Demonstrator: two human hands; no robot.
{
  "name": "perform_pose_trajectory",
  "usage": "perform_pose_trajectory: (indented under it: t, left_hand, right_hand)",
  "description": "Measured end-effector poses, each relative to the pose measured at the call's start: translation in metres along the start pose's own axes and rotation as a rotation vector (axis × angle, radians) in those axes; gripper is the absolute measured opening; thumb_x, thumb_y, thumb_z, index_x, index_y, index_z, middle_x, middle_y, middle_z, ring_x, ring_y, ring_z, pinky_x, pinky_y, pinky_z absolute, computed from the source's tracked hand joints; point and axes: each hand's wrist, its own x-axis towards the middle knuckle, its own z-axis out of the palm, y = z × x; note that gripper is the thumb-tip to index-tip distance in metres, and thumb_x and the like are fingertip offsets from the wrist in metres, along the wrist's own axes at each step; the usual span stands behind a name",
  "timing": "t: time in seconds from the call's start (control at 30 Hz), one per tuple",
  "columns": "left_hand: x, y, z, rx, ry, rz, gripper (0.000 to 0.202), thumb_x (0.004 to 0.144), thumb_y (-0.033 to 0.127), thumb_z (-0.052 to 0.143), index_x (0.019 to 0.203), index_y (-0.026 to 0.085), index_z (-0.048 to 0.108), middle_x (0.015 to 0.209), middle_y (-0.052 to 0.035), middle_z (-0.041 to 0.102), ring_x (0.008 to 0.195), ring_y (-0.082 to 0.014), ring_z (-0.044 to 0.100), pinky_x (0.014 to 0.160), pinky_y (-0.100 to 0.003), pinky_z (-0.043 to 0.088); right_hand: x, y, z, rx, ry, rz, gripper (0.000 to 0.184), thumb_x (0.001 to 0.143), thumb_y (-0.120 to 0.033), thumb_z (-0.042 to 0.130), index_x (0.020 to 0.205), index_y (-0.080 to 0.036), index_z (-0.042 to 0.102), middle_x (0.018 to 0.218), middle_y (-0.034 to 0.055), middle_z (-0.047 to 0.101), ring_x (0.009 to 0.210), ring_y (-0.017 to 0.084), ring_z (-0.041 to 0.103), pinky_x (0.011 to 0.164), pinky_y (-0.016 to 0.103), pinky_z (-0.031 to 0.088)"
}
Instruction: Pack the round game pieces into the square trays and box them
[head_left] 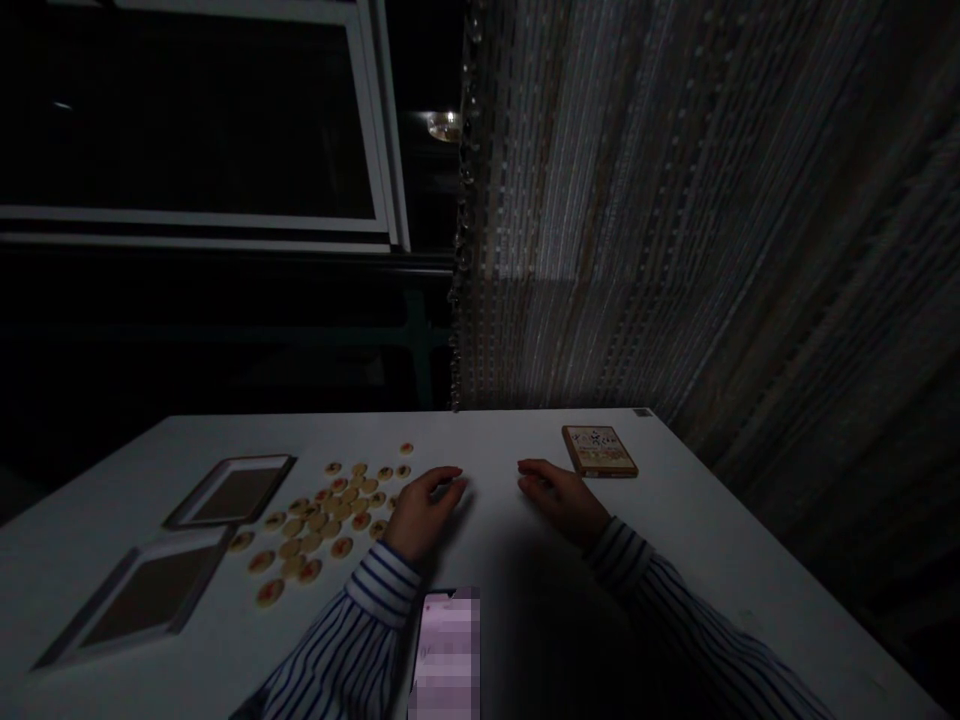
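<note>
My left hand is over the white table, its fingers curved and apart, with nothing between them. Just left of it lie many round wooden xiangqi pieces, some face up with red or dark characters, others plain side up. My right hand faces it across a gap, fingers bent, thumb and fingertips parted, holding nothing I can see. Close behind the right hand is a flat square box with dark characters on its lid. A lit phone lies below my left hand, partly cut off by the frame.
Two shallow open trays, one farther back and one nearer, lie at the table's left. A beaded string curtain hangs behind the table's right side. A white-framed window is at the back left. The room is dim.
</note>
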Motion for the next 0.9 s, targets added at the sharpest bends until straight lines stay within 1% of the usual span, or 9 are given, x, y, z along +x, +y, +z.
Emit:
perform_pose_trajectory:
  t: [0.2, 0.3, 0.5, 0.6, 0.7, 0.9]
  left_hand:
    - [-0.018, -0.004, -0.013, -0.001, 0.058, -0.078, 0.037, 0.074, 0.041, 0.045, 0.101, 0.017, 0.058, 0.095, -0.0057, 0.062, 0.088, -0.0182, 0.056, 0.079, -0.032, 0.043]
    - [-0.025, -0.007, -0.019, -0.003, 0.093, -0.089, 0.038, 0.074, 0.041, 0.046, 0.100, 0.017, 0.058, 0.095, -0.0069, 0.062, 0.087, -0.0193, 0.056, 0.080, -0.034, 0.043]
    - [-0.040, -0.020, -0.029, -0.068, 0.120, -0.102, 0.036, 0.072, 0.040, 0.048, 0.098, 0.017, 0.059, 0.097, -0.0081, 0.062, 0.089, -0.0199, 0.057, 0.081, -0.035, 0.044]
    - [-0.047, -0.028, -0.034, -0.074, 0.156, -0.126, 0.035, 0.071, 0.040, 0.050, 0.096, 0.017, 0.059, 0.100, -0.0079, 0.061, 0.091, -0.0201, 0.056, 0.083, -0.035, 0.043]
    - [-0.054, -0.035, -0.040, -0.110, 0.165, -0.153, 0.036, 0.071, 0.039, 0.051, 0.097, 0.017, 0.059, 0.100, -0.0082, 0.061, 0.092, -0.0202, 0.056, 0.084, -0.035, 0.043]
    - [-0.064, -0.044, -0.053, -0.049, 0.193, -0.189, 0.035, 0.071, 0.040, 0.050, 0.096, 0.017, 0.059, 0.097, -0.0071, 0.062, 0.091, -0.0201, 0.056, 0.085, -0.036, 0.042]
  right_hand:
    - [0.000, -0.009, 0.011, 0.002, -0.033, -0.019, 0.036, 0.079, -0.039, 0.042, 0.106, -0.017, 0.052, 0.096, 0.0073, 0.061, 0.085, 0.016, 0.057, 0.076, 0.030, 0.044]
    - [0.002, -0.012, 0.017, 0.010, -0.046, -0.036, 0.035, 0.079, -0.039, 0.042, 0.105, -0.017, 0.052, 0.097, 0.0072, 0.061, 0.086, 0.016, 0.057, 0.075, 0.029, 0.044]
    - [0.008, -0.020, 0.030, 0.019, -0.098, -0.058, 0.034, 0.079, -0.038, 0.042, 0.104, -0.017, 0.052, 0.094, 0.0074, 0.062, 0.084, 0.016, 0.057, 0.074, 0.030, 0.044]
    - [0.011, -0.024, 0.037, 0.014, -0.116, -0.069, 0.034, 0.079, -0.038, 0.042, 0.104, -0.017, 0.052, 0.094, 0.0072, 0.062, 0.083, 0.016, 0.057, 0.074, 0.030, 0.044]
    - [0.015, -0.028, 0.044, 0.005, -0.140, -0.091, 0.034, 0.079, -0.037, 0.042, 0.104, -0.017, 0.053, 0.095, 0.0072, 0.062, 0.083, 0.016, 0.057, 0.074, 0.030, 0.043]
    - [0.020, -0.038, 0.055, 0.008, -0.198, -0.117, 0.034, 0.079, -0.037, 0.042, 0.103, -0.016, 0.054, 0.094, 0.0074, 0.062, 0.084, 0.016, 0.057, 0.075, 0.029, 0.042]
